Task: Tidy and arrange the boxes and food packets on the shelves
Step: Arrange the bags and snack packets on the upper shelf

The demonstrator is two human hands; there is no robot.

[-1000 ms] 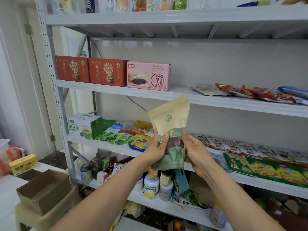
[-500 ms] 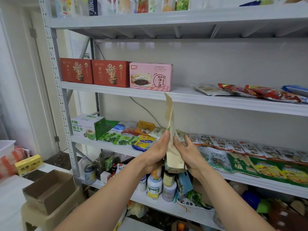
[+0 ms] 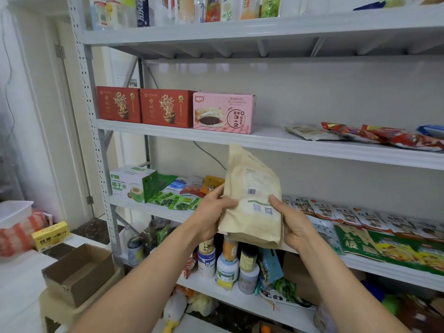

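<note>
I hold a tan kraft-paper pouch (image 3: 253,198) upright in front of the grey metal shelving (image 3: 264,143), its printed back with barcode and QR codes facing me. My left hand (image 3: 211,212) grips its left edge and my right hand (image 3: 292,224) grips its lower right side. On the shelf above stand two red boxes (image 3: 144,108) and a pink box (image 3: 223,111) side by side. Flat snack packets (image 3: 374,134) lie at that shelf's right end.
The middle shelf holds a white and green box (image 3: 131,183) and rows of flat packets (image 3: 360,219). Jars and bottles (image 3: 228,263) crowd the lower shelf. An open cardboard box (image 3: 79,272) and a yellow box (image 3: 50,235) sit at the left.
Both hands have turned the pouch around: its green-labelled front faced me, then its edge, and now its plain back faces me. The view has moved closer to the shelves.
</note>
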